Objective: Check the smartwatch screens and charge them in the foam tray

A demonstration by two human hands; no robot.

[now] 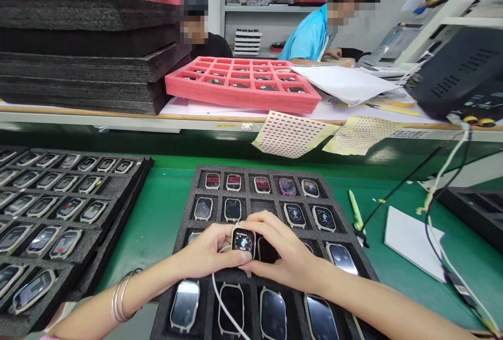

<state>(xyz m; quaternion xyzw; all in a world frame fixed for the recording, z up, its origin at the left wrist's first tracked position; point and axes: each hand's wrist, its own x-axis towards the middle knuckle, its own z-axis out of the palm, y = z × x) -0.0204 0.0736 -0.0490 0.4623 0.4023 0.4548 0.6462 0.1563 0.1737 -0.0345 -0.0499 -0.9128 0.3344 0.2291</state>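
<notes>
A smartwatch case [243, 239] without a strap is held up over the black foam tray [259, 170], its lit screen showing a dial. My left hand [212, 248] is closed round its left side, thumb at the lower edge. From the right, my right hand [285, 248] grips the same watch, fingers along its top and thumb below. A white cable [225, 303] runs from beneath my left hand toward the bottom edge; its end is hidden behind the watch. More watch cases lie in the tray's compartments, some lit, others dark. One compartment [262, 206] behind my right hand holds no watch.
Another foam tray [118, 193] of watches lies at left. A shelf above carries stacked black foam [90, 62] and a pink foam tray [236, 98]. At right are a green pen [354, 209], a white pad [412, 243] and cables [434, 188]. Two people sit beyond.
</notes>
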